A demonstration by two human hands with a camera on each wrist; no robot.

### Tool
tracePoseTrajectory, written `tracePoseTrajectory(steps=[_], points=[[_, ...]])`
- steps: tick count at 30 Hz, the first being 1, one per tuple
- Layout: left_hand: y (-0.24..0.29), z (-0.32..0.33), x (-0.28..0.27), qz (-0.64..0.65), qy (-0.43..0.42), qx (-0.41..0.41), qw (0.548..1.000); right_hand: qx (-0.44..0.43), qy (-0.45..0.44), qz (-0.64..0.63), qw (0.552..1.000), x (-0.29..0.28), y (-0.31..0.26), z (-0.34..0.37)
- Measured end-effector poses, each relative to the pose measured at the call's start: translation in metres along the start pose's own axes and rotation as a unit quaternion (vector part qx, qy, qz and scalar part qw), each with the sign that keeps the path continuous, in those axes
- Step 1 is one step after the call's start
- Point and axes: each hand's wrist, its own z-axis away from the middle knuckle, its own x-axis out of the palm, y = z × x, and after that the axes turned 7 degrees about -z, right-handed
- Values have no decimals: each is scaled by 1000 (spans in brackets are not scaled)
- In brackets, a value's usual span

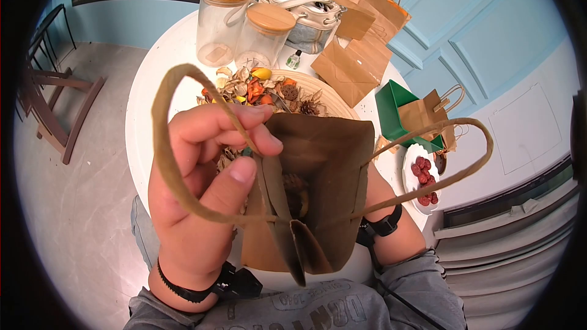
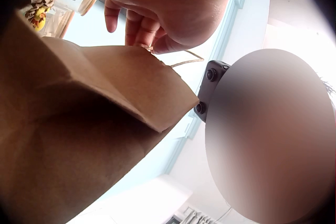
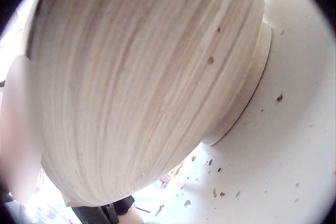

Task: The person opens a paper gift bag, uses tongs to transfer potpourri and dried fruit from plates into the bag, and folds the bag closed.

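Observation:
My left hand pinches the top edge of a brown paper bag between thumb and fingers, inside one of its twisted paper handles. The bag's mouth faces up toward me, and something dark and rounded shows dimly inside. The left wrist view has the same hand at the bag's rim. Behind the bag stands a large wooden bowl of dried petals and pine cones. My right hand is hidden behind the bag; only the forearm with its black strap shows.
Two glass jars with wooden lids, a handbag and a small bottle stand at the back of the white table. More paper bags, a green box and a plate of red dates are at the right. Crumbs lie beside the bowl.

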Motion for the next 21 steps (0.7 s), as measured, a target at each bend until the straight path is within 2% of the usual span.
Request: tracePoseTrajectory(steps=[21], points=[[2,-1,0,-4,-9,0,1000,8,-20,19,1000,0,9,18]])
